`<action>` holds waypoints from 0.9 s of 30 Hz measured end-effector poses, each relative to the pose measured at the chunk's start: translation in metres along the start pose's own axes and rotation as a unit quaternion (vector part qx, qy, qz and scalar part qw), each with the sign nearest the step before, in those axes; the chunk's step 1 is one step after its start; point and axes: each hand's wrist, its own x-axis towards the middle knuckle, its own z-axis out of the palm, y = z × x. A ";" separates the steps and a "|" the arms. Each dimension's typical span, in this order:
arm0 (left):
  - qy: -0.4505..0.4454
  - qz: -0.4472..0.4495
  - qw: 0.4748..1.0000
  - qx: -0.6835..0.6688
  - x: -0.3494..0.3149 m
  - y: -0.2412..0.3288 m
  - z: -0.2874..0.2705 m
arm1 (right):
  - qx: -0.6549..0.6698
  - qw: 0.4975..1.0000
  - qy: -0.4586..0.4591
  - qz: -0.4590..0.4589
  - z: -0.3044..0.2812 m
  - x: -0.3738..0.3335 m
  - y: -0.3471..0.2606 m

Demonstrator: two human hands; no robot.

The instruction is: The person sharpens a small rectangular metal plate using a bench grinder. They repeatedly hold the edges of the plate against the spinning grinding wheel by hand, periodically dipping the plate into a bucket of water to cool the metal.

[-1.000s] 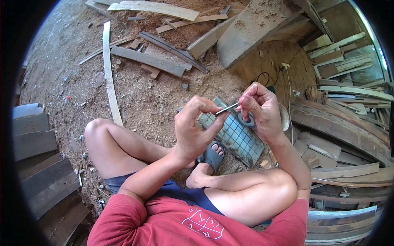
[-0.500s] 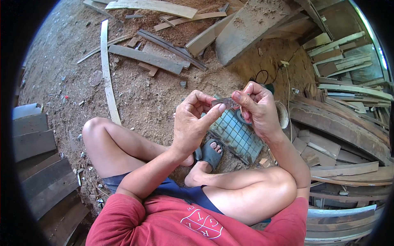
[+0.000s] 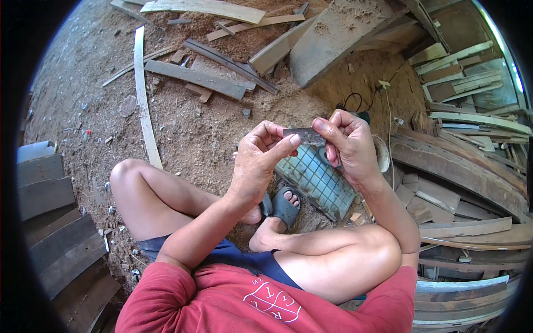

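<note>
A small, flat, dark-grey metal blade (image 3: 305, 135) spans the gap between my two hands above the ground. My left hand (image 3: 252, 164) pinches its left end between thumb and fingers, the thumb lying along the near side. My right hand (image 3: 351, 145) grips the other end, thumb on top and the remaining fingers curled beneath. Under the hands lies a slab of blue-green square tiles (image 3: 319, 186), wet or dirty in places. A round bluish object (image 3: 323, 155) on the slab is partly covered by my right fingers; its kind is unclear.
My sandalled foot (image 3: 286, 208) rests beside the slab. A pale round container (image 3: 382, 154) stands right of my right wrist, with a cord (image 3: 388, 111) near it. Loose boards (image 3: 194, 77) lie ahead on sawdust-strewn ground. Timber stacks (image 3: 466, 177) rise at right; more planks (image 3: 50, 194) sit left.
The blade has turned slightly in my fingers, so more of its dark flat face shows. Both hands have stayed almost in place.
</note>
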 end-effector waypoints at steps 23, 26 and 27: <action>-0.228 -0.141 0.933 -0.241 0.015 0.007 -0.026 | -0.255 0.900 -0.134 -0.328 0.016 -0.014 -0.007; -0.235 -0.143 0.934 -0.228 0.014 0.008 -0.025 | -0.292 0.886 -0.144 -0.330 0.017 -0.014 -0.012; -0.243 -0.140 0.934 -0.223 0.013 0.008 -0.025 | -0.307 0.879 -0.141 -0.336 0.017 -0.015 -0.013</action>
